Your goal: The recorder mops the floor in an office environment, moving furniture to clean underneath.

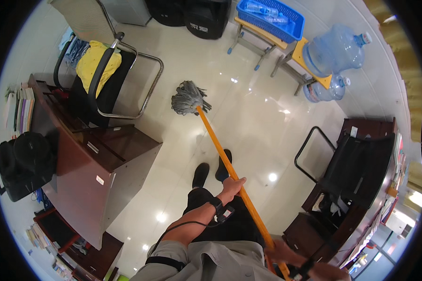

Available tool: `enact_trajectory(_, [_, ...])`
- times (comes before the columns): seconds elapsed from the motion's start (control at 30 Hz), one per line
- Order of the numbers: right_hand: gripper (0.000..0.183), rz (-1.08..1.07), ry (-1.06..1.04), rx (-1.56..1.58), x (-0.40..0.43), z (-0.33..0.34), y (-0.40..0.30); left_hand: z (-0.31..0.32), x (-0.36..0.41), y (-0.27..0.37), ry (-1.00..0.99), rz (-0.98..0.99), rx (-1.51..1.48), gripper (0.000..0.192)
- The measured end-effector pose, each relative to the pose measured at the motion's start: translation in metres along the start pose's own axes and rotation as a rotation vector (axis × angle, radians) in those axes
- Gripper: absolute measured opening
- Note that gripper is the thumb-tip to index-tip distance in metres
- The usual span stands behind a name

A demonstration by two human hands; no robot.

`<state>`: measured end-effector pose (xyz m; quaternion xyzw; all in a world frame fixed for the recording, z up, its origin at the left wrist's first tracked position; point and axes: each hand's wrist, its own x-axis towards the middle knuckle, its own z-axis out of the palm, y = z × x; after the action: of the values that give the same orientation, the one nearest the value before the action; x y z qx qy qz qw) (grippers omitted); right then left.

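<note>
A string mop with a grey head [189,98] rests on the glossy tiled floor [177,140], ahead of my feet. Its orange-brown wooden handle [216,142] slants back toward my body at the lower right. Partway down the handle, my left hand [232,187] is wrapped around it, with a strapped device [222,210] on that wrist. Lower down, by my waist, my right hand [280,252] grips the handle near its end and looks slightly blurred. My dark shoes [200,175] stand just left of the handle.
At left are a dark wooden desk [84,182] and a metal-framed chair [151,87] with a yellow cloth [95,65]. Black speakers [207,17] stand ahead. At upper right, stools hold a blue basket [292,33] and a large water bottle [332,51]. A black chair [351,168] stands right.
</note>
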<state>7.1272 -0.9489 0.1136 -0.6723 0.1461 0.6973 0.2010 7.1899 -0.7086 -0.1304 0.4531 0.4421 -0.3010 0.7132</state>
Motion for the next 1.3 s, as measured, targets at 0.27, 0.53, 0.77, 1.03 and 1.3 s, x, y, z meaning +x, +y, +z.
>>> enact_trajectory(0.27, [0.019, 0.026, 0.103, 0.588, -0.086, 0.122, 0.062, -0.031, -0.048, -0.047, -0.064, -0.117, 0.24, 0.04])
enact_trajectory(0.53, [0.021, -0.32, 0.175, 0.815, -0.014, 0.193, 0.049, -0.046, -0.048, -0.067, 0.132, 0.194, 0.7, 0.061])
enact_trajectory(0.77, [0.026, -0.215, -0.022, 0.78, 0.094, 0.126, -0.026, -0.035, 0.083, 0.011, 0.178, 0.328, 0.885, 0.053])
enact_trajectory(1.03, [0.026, -0.272, 0.054, 1.088, 0.1, 0.208, 0.083, 0.016, 0.061, -0.103, 0.035, 0.359, 1.108, 0.057])
enact_trajectory(1.3, [0.027, -0.096, 0.087, 1.238, -0.047, 0.426, 0.274, 0.044, -0.148, -0.368, -0.214, 0.105, 1.287, 0.059])
